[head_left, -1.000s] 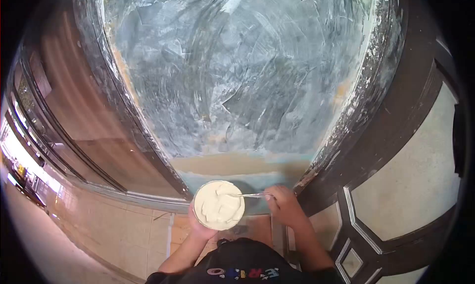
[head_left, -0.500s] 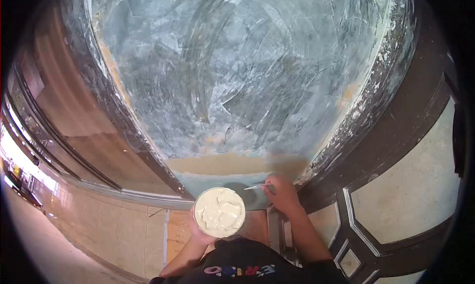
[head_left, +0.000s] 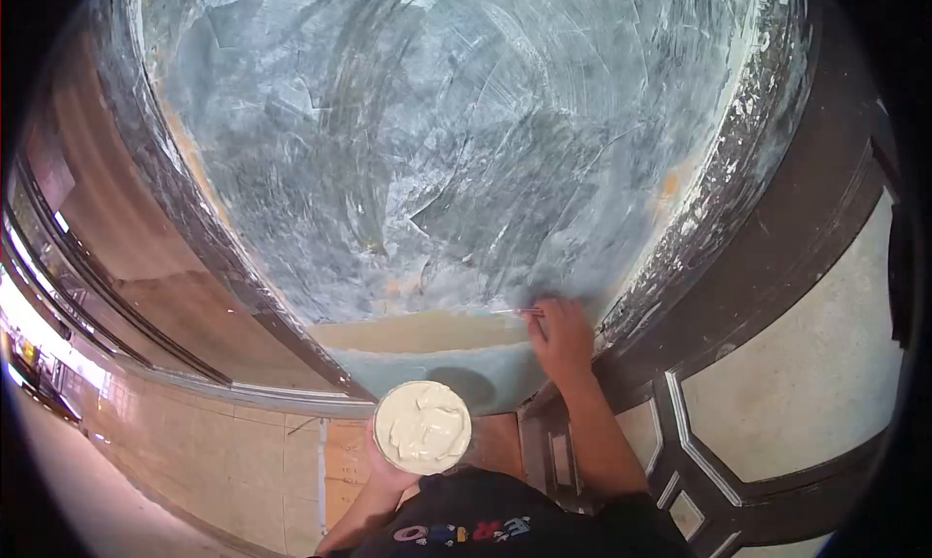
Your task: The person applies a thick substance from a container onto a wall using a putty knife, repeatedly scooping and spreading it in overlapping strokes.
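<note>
My left hand is wrapped round a round tub of cream-coloured paste, held level in front of my shirt. The paste has a thick, ridged surface. Most of my left fingers are hidden under and behind the tub. My right hand is closed on a slender tool with a pale tip, pointing left; its exact kind is too small to make out. The tool lies close against the lower wall panel, just above a tan band. Whether the tip touches cannot be told.
Grey and white smears cover the panel. Dark frames edge it, the right one flaked with white. A brown panelled surface stands at left, pale panels in dark framing at right. Tiled floor and cardboard lie below.
My right hand has moved upward with the slender tool, from the pale strip below the tan band to above it. The tub sits slightly lower and further left in view.
</note>
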### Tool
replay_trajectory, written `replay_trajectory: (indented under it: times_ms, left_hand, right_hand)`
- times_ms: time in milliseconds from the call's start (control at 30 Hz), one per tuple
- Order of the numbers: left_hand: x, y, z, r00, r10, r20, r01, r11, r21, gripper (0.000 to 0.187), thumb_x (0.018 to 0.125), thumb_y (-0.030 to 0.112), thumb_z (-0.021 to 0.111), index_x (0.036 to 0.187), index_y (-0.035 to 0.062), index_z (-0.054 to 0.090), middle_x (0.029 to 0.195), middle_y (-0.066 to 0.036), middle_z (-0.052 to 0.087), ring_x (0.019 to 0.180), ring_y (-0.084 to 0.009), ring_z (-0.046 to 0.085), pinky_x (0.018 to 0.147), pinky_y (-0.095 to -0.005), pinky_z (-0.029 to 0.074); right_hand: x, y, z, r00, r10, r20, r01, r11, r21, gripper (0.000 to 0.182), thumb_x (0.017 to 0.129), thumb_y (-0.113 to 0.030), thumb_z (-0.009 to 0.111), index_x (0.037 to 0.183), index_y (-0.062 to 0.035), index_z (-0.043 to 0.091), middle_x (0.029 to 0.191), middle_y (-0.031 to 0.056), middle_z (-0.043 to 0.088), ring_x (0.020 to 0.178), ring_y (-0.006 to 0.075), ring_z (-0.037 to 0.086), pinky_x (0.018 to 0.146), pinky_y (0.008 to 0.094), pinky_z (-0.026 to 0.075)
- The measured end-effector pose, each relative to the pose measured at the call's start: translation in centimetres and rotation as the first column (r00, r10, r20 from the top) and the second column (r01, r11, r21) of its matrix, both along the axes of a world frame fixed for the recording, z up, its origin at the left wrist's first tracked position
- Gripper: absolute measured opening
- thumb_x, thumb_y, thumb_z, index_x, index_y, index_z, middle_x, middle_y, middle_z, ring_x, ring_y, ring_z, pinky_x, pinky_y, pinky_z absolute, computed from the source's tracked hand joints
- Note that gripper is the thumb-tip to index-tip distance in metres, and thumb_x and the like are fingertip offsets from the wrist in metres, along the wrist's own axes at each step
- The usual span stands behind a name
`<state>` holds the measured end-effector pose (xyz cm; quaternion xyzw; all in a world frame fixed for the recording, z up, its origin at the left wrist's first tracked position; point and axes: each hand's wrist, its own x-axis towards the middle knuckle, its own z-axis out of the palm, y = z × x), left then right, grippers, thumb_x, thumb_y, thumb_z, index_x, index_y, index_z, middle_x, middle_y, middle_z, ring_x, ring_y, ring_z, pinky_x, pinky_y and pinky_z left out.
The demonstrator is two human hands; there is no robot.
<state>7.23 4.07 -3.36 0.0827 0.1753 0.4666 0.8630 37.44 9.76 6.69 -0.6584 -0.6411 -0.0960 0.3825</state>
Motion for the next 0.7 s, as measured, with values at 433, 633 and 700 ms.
replay_trajectory:
  times_ms: [433,633,700]
  left_hand:
    - [-0.2,0.6,0.3,1.0,0.005,-0.013,-0.005,1.0,-0.007,0.076,0.092,0.063,0.037,0.149,0.0127,0.039,0.151,-0.013,0.043,0.136,-0.0367,0.044,0.112,-0.0565,0.036]
    - [0.6,0.1,2.0,0.995,0.067,-0.073,-0.062,0.996,0.067,0.073,0.095,0.06,0.033,0.148,0.0094,0.041,0.149,-0.015,0.045,0.133,-0.0375,0.047,0.111,-0.0556,0.038]
    - [0.3,0.3,1.3,0.996,0.039,0.079,-0.04,0.999,0.016,0.073,0.095,0.06,0.033,0.148,0.0105,0.04,0.15,-0.014,0.044,0.135,-0.0373,0.045,0.111,-0.0556,0.037]
  right_hand:
    - [-0.9,-0.2,1.5,0.998,0.029,0.064,-0.034,0.997,0.075,0.011,0.086,-0.021,0.067,0.093,-0.0145,0.061,0.09,0.0054,0.061,0.088,0.0303,0.06,0.068,0.0438,0.052]
    - [-0.6,1.3,-2.9,0.974,0.158,0.162,-0.159,0.987,-0.004,0.012,0.084,-0.02,0.068,0.093,-0.0142,0.061,0.087,0.0047,0.061,0.085,0.03,0.06,0.066,0.0446,0.051]
    - [-0.8,0.9,-0.5,0.99,0.026,0.136,-0.038,0.996,0.086,0.013,0.083,-0.021,0.068,0.093,-0.0154,0.061,0.087,0.0027,0.061,0.085,0.0272,0.06,0.066,0.0423,0.052]
